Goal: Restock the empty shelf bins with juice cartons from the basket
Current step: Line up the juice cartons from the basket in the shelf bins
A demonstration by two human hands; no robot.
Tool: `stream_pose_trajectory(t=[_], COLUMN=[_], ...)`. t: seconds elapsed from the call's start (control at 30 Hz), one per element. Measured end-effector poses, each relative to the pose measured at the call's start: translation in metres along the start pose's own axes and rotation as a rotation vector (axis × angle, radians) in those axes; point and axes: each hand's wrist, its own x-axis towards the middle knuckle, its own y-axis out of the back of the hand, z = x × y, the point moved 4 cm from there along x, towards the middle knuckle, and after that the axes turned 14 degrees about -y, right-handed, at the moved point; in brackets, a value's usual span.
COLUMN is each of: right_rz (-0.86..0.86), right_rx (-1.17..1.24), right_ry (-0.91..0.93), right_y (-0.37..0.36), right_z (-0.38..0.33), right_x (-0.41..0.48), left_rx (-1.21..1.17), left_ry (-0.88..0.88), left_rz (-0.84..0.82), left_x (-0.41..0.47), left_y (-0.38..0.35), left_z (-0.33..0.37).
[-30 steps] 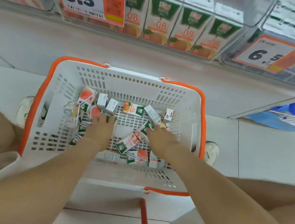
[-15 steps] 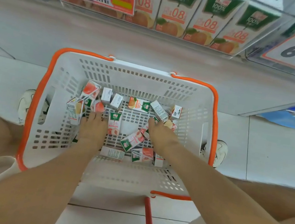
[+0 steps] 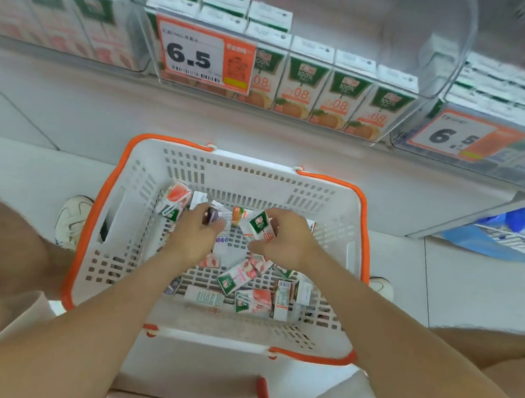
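A green-and-white carton (image 3: 259,228) is pinched by the right hand (image 3: 285,241) above the far end of the basket (image 3: 251,176); a blurred dark item (image 3: 208,216) is gripped by the left hand (image 3: 195,239). Loose cartons (image 3: 237,278) are scattered toward the basket's near edge

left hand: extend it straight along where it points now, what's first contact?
Likely the loose cartons lying at the basket's far end, just ahead of the left hand and the dark item it grips. Beyond them is the basket's far wall. Height is unclear; it might pass over them.
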Motion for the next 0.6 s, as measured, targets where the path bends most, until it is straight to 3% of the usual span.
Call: stream_pose_trajectory(t=[0.1, 0.27, 0.37, 0.6], right_rz=[0.074, 0.082, 0.157, 0.256], right_rx=[0.104, 0.376, 0.483, 0.662], right_ry=[0.026, 0.097, 0.174, 0.276], right_y=[0.024, 0.059, 0.083, 0.133], right_z=[-0.017, -0.045, -0.063, -0.097], right_x=[-0.022, -0.062, -0.085, -0.127], left_rx=[-0.481, -0.680, -0.604, -0.115], left_ry=[0.219, 0.195, 0.045, -0.277], left_rz=[-0.051, -0.124, -0.242, -0.329], left_x=[-0.008, -0.016, -0.025, -0.040], left_y=[0.006, 0.028, 0.048, 0.105], left_z=[0.038, 0.094, 0.138, 0.220])
